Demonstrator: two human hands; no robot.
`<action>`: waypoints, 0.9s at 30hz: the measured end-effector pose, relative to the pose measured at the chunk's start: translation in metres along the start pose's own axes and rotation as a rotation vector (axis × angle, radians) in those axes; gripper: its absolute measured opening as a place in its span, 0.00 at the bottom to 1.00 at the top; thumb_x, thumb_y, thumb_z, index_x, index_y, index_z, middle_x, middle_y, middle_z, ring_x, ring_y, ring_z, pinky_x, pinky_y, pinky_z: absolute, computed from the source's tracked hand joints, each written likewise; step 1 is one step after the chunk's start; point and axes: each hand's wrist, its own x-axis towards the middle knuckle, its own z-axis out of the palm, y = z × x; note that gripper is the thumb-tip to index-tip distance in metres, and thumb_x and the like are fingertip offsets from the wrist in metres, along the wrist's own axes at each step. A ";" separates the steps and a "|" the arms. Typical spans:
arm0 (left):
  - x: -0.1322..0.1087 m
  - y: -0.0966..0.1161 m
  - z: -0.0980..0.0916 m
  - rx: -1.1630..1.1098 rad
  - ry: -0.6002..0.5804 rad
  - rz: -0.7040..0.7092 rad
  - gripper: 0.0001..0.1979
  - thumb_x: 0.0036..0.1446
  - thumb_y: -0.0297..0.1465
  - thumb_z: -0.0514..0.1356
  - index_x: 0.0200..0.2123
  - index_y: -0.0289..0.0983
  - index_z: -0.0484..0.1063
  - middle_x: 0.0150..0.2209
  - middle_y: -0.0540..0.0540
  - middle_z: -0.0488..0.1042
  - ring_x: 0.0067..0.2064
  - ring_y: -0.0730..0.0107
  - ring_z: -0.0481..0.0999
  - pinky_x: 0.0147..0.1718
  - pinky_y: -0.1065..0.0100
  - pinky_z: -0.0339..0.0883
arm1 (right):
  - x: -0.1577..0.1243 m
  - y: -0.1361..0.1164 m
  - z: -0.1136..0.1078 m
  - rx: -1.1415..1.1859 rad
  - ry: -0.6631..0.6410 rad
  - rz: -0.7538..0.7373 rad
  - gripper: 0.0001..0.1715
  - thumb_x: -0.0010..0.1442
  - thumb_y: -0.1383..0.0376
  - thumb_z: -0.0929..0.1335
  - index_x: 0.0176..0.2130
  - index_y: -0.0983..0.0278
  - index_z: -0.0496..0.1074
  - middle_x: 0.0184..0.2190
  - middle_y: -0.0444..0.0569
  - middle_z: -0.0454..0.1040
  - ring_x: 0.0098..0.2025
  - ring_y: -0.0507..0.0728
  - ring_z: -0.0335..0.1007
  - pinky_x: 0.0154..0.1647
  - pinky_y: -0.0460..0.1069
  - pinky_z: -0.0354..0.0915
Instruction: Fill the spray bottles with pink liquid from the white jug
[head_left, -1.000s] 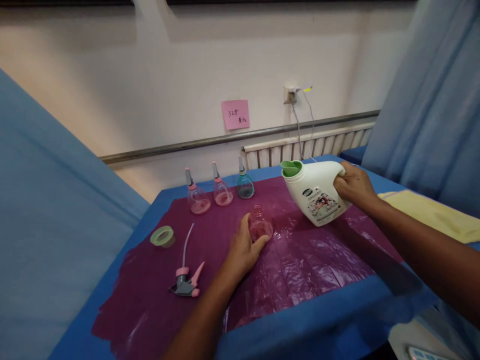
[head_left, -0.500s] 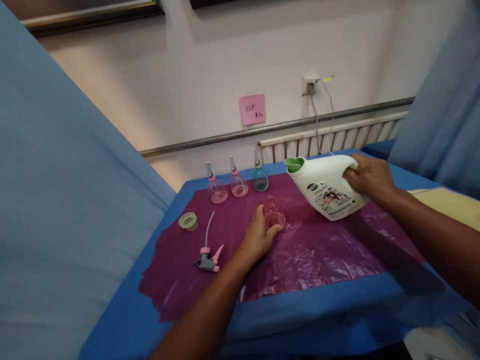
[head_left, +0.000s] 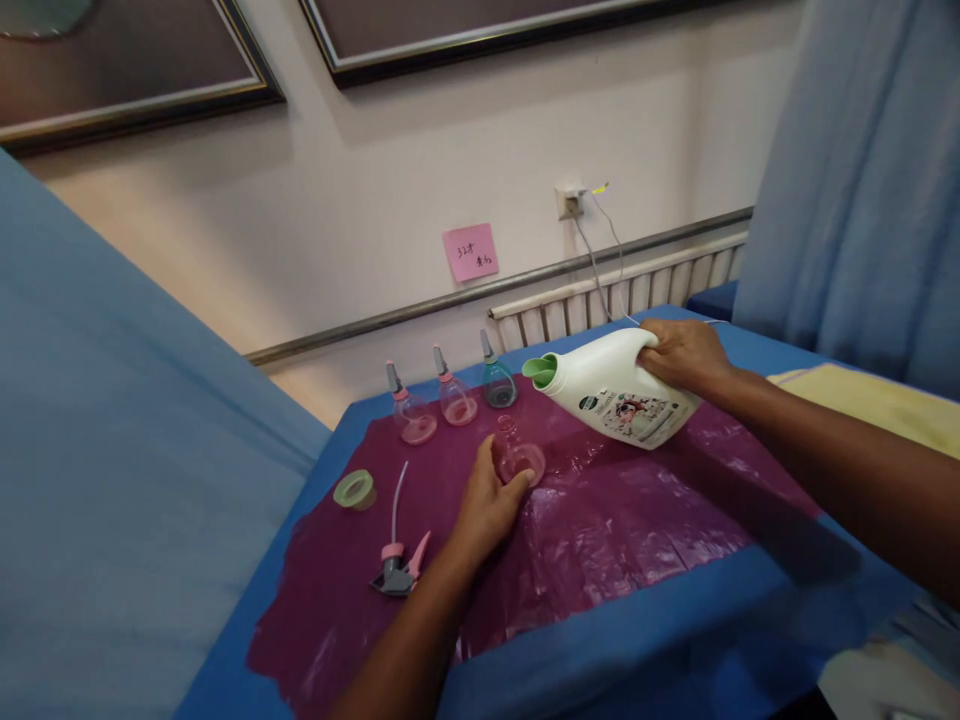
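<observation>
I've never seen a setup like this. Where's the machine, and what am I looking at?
There is no machine here: these are a person's own two bare hands, seen through a camera worn on that person's head, looking forward and down.

The left hand holds a see-through open bottle by its body as it stands on a purple plastic sheet. The right hand holds a white jug in the air, tilted, its green spout pointing left.

Also on the sheet lie a loose spray head with its tube and a pale green round piece. Behind stand a teal spray bottle and two pink-collared spray bottles.
</observation>
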 end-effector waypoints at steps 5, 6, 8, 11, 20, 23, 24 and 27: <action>0.005 0.011 -0.009 -0.078 0.048 -0.082 0.39 0.63 0.40 0.75 0.72 0.39 0.67 0.67 0.33 0.80 0.68 0.44 0.83 0.72 0.41 0.73 | 0.001 0.005 -0.004 -0.017 -0.020 0.013 0.19 0.74 0.55 0.66 0.50 0.61 0.84 0.52 0.60 0.89 0.46 0.67 0.80 0.39 0.55 0.52; 0.006 0.014 -0.010 -0.083 0.070 -0.085 0.37 0.62 0.39 0.75 0.71 0.39 0.68 0.66 0.33 0.80 0.66 0.46 0.83 0.71 0.43 0.74 | 0.002 0.006 -0.003 -0.022 -0.020 0.017 0.19 0.75 0.56 0.66 0.50 0.60 0.84 0.52 0.60 0.90 0.46 0.66 0.80 0.39 0.55 0.52; 0.009 0.019 -0.013 -0.087 0.118 -0.076 0.35 0.61 0.37 0.74 0.68 0.39 0.68 0.65 0.34 0.80 0.65 0.49 0.84 0.71 0.45 0.74 | 0.003 0.009 0.000 -0.031 -0.018 0.019 0.19 0.75 0.55 0.66 0.51 0.60 0.85 0.51 0.59 0.90 0.46 0.66 0.80 0.39 0.55 0.52; 0.012 0.028 -0.018 -0.096 0.160 -0.069 0.35 0.61 0.36 0.74 0.67 0.40 0.67 0.66 0.34 0.79 0.67 0.49 0.83 0.72 0.47 0.74 | 0.005 0.010 0.004 -0.034 -0.016 0.015 0.18 0.73 0.55 0.68 0.51 0.58 0.85 0.50 0.57 0.90 0.46 0.66 0.81 0.38 0.54 0.52; 0.013 0.057 -0.044 0.054 0.160 -0.050 0.42 0.60 0.37 0.75 0.74 0.41 0.66 0.72 0.34 0.76 0.72 0.45 0.79 0.75 0.43 0.70 | 0.004 0.004 0.003 -0.067 -0.023 -0.022 0.20 0.75 0.56 0.67 0.51 0.62 0.85 0.48 0.63 0.89 0.42 0.66 0.79 0.37 0.56 0.50; 0.011 0.055 -0.052 0.058 0.132 -0.025 0.43 0.60 0.37 0.75 0.75 0.42 0.65 0.74 0.35 0.75 0.74 0.45 0.78 0.76 0.44 0.69 | 0.004 -0.001 0.005 -0.097 -0.039 -0.048 0.21 0.75 0.55 0.66 0.52 0.61 0.85 0.48 0.63 0.89 0.42 0.67 0.80 0.37 0.56 0.50; 0.010 0.054 -0.054 0.057 0.123 -0.012 0.44 0.59 0.37 0.76 0.75 0.42 0.65 0.74 0.35 0.75 0.74 0.45 0.78 0.76 0.44 0.69 | 0.005 -0.002 0.005 -0.114 -0.044 -0.051 0.20 0.75 0.55 0.66 0.52 0.61 0.85 0.47 0.63 0.89 0.42 0.67 0.80 0.37 0.56 0.50; 0.005 0.054 -0.063 0.093 0.103 0.030 0.44 0.58 0.36 0.76 0.74 0.42 0.65 0.74 0.34 0.76 0.72 0.45 0.79 0.75 0.44 0.71 | 0.004 -0.008 0.006 -0.161 -0.057 -0.066 0.20 0.74 0.55 0.67 0.52 0.60 0.84 0.46 0.62 0.89 0.41 0.67 0.80 0.37 0.56 0.51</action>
